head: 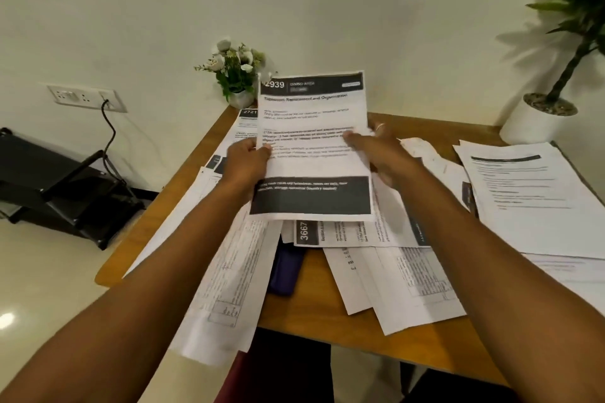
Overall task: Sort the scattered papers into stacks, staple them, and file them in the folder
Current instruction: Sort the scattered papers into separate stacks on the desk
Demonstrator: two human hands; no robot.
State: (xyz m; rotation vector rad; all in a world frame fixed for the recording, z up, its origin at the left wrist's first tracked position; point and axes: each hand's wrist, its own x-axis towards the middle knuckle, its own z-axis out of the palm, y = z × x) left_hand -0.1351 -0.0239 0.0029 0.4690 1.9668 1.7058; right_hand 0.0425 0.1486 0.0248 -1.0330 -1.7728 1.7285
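Note:
I hold a printed sheet point(312, 147) with black bands at top and bottom, numbered 2939, lifted above the wooden table point(409, 340). My left hand point(246, 160) pinches its left edge. My right hand point(381, 150) grips its right edge, thumb on the front. Under it lie scattered papers: a sheet numbered 3667 point(347, 232), table-printed sheets point(229, 278) overhanging the near edge, another sheet numbered 2721 point(244, 123) at the back. A neater stack point(530, 199) lies at the right. A dark blue object point(286, 267), partly hidden under papers, lies mid-table; I cannot tell what it is.
A small flower pot point(237, 75) stands at the table's back left corner, a white potted plant point(540, 118) at the back right. A black rack point(65, 186) sits on the floor to the left, below a wall socket point(85, 96) with a cable.

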